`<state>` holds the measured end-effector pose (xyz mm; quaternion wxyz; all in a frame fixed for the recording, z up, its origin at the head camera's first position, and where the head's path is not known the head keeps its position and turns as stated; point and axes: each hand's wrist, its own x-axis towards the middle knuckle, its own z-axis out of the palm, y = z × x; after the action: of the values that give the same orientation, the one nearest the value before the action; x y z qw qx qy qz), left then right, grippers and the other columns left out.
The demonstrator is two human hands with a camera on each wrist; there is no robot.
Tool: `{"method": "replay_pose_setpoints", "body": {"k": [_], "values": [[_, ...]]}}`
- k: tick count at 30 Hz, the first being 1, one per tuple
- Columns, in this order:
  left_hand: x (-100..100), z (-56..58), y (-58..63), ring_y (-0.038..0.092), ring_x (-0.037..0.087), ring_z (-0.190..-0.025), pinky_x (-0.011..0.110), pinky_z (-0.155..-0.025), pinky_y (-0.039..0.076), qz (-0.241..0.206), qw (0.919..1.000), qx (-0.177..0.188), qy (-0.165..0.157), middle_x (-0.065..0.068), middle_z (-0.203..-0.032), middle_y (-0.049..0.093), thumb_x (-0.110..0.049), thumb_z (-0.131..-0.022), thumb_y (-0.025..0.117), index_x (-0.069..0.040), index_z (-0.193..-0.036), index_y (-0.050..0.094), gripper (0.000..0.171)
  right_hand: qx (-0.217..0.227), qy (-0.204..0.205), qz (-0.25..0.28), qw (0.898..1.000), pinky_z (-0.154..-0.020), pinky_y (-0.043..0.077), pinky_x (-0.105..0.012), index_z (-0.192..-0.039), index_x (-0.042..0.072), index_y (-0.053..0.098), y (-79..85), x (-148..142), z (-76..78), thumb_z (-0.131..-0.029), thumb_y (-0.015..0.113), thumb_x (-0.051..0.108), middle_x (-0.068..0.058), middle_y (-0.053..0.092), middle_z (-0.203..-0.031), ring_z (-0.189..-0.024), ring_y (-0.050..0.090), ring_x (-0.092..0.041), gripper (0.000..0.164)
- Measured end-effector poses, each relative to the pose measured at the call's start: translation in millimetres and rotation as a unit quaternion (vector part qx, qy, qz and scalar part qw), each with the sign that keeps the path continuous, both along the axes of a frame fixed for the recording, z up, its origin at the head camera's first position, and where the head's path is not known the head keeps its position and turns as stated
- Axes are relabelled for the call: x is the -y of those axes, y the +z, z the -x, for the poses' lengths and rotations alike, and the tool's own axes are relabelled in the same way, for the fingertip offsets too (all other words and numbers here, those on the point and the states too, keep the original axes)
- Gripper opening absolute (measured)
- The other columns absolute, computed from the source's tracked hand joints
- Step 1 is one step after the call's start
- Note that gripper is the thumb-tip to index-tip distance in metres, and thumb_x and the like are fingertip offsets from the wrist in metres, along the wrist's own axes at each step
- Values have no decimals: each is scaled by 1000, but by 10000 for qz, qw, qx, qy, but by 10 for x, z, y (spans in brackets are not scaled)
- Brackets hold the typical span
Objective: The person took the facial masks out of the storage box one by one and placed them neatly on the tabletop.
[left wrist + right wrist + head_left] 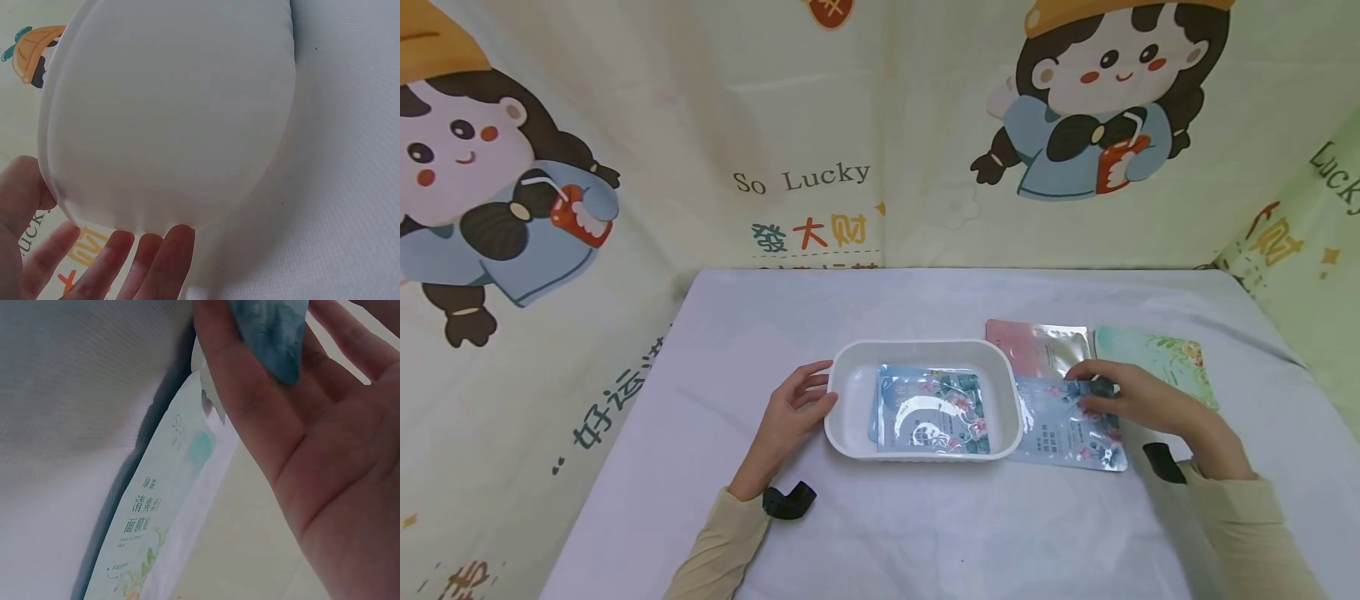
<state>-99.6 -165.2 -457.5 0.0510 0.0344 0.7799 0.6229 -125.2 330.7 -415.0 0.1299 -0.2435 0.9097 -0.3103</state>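
Against the tray's (pixel 852 412) left edge our left hand (pixel 793 410) rests loose fingers, likely steadying it, while our right hand (pixel 1142 398) pinches the outer pack's (pixel 1052 429) far edge, probably for purchase.

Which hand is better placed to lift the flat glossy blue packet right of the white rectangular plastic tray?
Likely the right hand: it pinches that packet, while the left hand, farther away, touches the tray.

I count one white tray (pixel 852 408), at least three blue packets (pixel 934 412), one pink packet (pixel 1026 346) and one green packet (pixel 1157 360).
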Motion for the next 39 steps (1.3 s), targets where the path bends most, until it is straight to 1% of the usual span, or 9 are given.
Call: {"method": "replay_pose_setpoints", "body": {"k": [4, 7, 11, 14, 18, 21, 29, 33, 39], "values": [[-1, 2, 0, 63, 30, -116, 33, -89, 56, -11, 10000, 15, -3, 12, -131, 60, -23, -92, 73, -22, -138, 55, 50, 67, -139, -128, 9998, -76, 50, -21, -119, 6, 63, 6, 1, -21, -87, 76, 14, -1, 64, -105, -89, 55, -4, 35], [-5, -3, 10, 63, 30, -116, 34, -89, 56, 1, 10000, 24, 1, 12, -131, 60, -23, -92, 73, -21, -138, 55, 49, 23, -271, -309, 9992, -81, 52, -24, -120, 3, 63, 16, 18, -31, -87, 76, 15, -2, 65, -107, -94, 57, -9, 37], [-9, -7, 16, 63, 30, -117, 34, -89, 57, 39, 10000, 35, 6, 12, -131, 60, -23, -92, 72, -21, -138, 55, 49, -126, -361, -496, 9980, -85, 54, -35, -122, -1, 62, 13, 40, -27, -86, 76, 13, -9, 66, -113, -102, 61, -23, 41], [-7, -5, 13, 63, 30, -117, 34, -89, 57, 53, 10000, 44, 2, 12, -131, 60, -24, -92, 73, -22, -138, 55, 49, -366, -333, -499, 9975, -83, 55, -41, -123, -2, 61, 13, 37, -23, -85, 77, 11, -11, 65, -115, -101, 60, -27, 43], [-5, -11, 7, 62, 29, -117, 33, -90, 56, 48, 10000, 27, -4, 12, -131, 60, -25, -93, 72, -22, -138, 55, 49, -682, -272, -473, 9962, -81, 54, -39, -124, 0, 61, 21, 31, -19, -85, 78, 9, -11, 62, -116, -97, 57, -24, 44], [1, -18, 5, 62, 29, -117, 32, -90, 56, 38, 10000, 23, 4, 12, -131, 60, -24, -93, 72, -21, -138, 55, 49, -730, -288, -472, 9958, -81, 55, -37, -126, 0, 59, 42, 46, -22, -85, 77, 7, -11, 61, -116, -98, 56, -24, 45], [5, -18, 21, 63, 30, -117, 33, -89, 57, 15, 10000, 54, 6, 12, -131, 60, -21, -93, 72, -22, -138, 55, 48, -815, -429, -561, 9942, -83, 54, -38, -129, 3, 57, 203, 187, -41, -86, 77, 11, -13, 59, -118, -103, 56, -27, 48], [6, -14, 26, 63, 30, -117, 32, -88, 57, 7, 10000, 54, 6, 12, -131, 60, -20, -93, 72, -22, -138, 55, 48, -883, -430, -582, 9935, -83, 54, -43, -131, 5, 56, 299, 296, -43, -87, 76, 10, -12, 58, -118, -104, 57, -28, 49], [8, -13, 41, 63, 30, -116, 30, -87, 57, -25, 10000, 54, -24, 13, -132, 60, -21, -93, 72, -20, -139, 55, 49, -949, -382, -566, 9931, -85, 53, -50, -131, 3, 55, 406, 445, -39, -87, 76, 9, -14, 57, -121, -105, 57, -30, 49]]}}
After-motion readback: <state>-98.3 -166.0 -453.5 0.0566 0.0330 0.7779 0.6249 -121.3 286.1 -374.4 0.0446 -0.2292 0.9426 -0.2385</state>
